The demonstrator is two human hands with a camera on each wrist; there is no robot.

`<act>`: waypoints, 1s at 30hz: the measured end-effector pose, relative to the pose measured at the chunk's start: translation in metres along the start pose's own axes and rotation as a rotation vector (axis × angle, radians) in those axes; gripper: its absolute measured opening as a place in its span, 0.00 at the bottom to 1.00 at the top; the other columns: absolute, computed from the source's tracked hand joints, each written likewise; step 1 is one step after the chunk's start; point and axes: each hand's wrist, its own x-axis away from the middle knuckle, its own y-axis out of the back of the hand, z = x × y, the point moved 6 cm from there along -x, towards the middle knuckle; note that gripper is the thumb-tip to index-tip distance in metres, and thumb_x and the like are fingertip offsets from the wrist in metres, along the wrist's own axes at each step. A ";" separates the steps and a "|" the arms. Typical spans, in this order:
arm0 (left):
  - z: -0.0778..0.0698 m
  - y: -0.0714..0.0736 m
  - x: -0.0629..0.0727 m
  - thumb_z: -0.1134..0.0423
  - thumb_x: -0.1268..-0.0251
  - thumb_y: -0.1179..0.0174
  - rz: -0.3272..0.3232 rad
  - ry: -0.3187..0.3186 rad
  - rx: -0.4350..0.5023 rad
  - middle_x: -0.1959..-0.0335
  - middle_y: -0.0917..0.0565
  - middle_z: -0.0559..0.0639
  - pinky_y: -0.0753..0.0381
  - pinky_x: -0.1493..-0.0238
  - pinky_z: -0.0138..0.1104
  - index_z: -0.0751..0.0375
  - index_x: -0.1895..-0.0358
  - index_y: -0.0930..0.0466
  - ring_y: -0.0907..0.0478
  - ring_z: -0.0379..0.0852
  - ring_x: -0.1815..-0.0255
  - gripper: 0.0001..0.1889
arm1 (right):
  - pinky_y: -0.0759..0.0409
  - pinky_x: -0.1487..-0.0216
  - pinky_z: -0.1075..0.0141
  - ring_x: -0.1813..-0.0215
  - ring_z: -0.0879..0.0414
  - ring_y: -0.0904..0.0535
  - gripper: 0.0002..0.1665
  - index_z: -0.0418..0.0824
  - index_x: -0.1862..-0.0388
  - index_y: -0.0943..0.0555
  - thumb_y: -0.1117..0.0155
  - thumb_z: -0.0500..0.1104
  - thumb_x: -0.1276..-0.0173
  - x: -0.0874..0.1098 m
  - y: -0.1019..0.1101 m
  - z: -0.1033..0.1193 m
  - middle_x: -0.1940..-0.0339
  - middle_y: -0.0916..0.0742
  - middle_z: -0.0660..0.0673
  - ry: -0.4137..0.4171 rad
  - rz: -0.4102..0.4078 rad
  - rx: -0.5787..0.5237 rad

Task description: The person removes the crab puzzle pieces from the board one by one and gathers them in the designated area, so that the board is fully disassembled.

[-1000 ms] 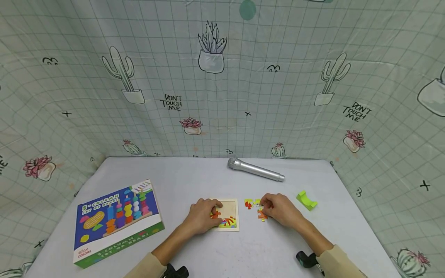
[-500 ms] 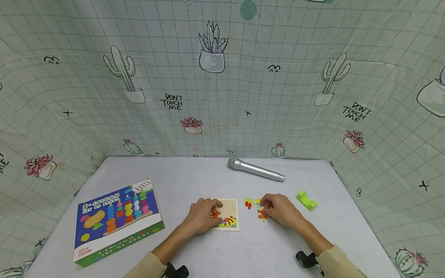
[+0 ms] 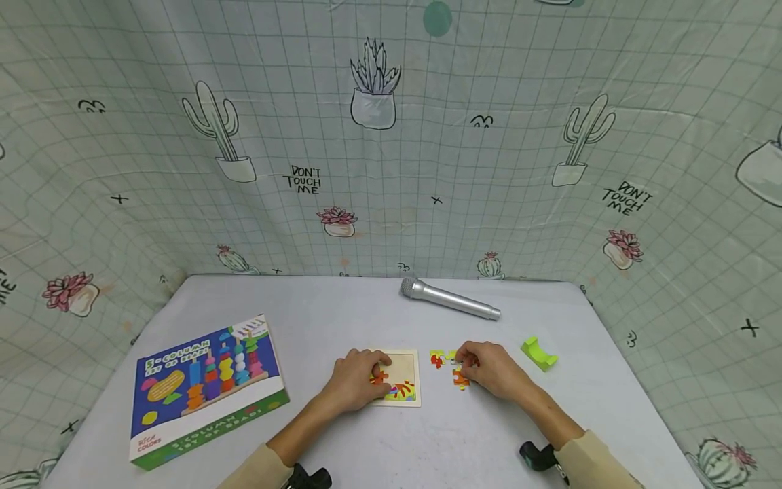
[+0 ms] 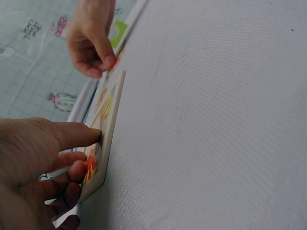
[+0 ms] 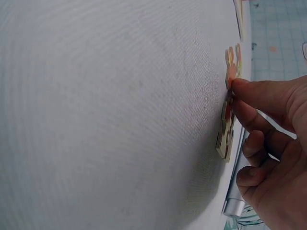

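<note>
Pinching an orange jigsaw piece [image 3: 461, 379] between thumb and forefinger, a person's right hand [image 3: 491, 369] sits just right of a square wooden puzzle tray [image 3: 418, 379]. The left hand [image 3: 351, 382] rests on the partly filled tray, thumb spread from the fingers. Farther out lie a lime-green block [image 3: 540, 354], a silver microphone [image 3: 452, 299] and, at left, a "5-Column" bead-set box [image 3: 208, 390].

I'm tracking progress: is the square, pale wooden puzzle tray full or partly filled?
Partly filled: the tray shows bare wood at far right, multicoloured puzzle pieces along its near side.
</note>
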 end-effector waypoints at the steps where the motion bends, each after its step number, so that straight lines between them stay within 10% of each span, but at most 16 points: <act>1: 0.000 0.000 0.000 0.58 0.45 0.28 0.000 0.000 0.001 0.73 0.26 0.41 0.38 0.61 0.42 0.57 0.50 0.17 0.35 0.41 0.66 0.19 | 0.29 0.63 0.65 0.67 0.59 0.28 0.08 0.47 0.60 0.16 0.30 0.36 0.36 0.000 0.000 0.000 0.73 0.20 0.58 0.000 0.001 0.000; 30: 0.003 0.003 0.004 0.67 0.43 0.31 0.025 -0.028 0.087 0.69 0.23 0.42 0.36 0.57 0.41 0.60 0.48 0.18 0.31 0.44 0.60 0.18 | 0.27 0.60 0.65 0.64 0.61 0.26 0.06 0.49 0.63 0.15 0.29 0.38 0.36 -0.001 -0.001 0.008 0.71 0.18 0.61 0.053 -0.060 -0.023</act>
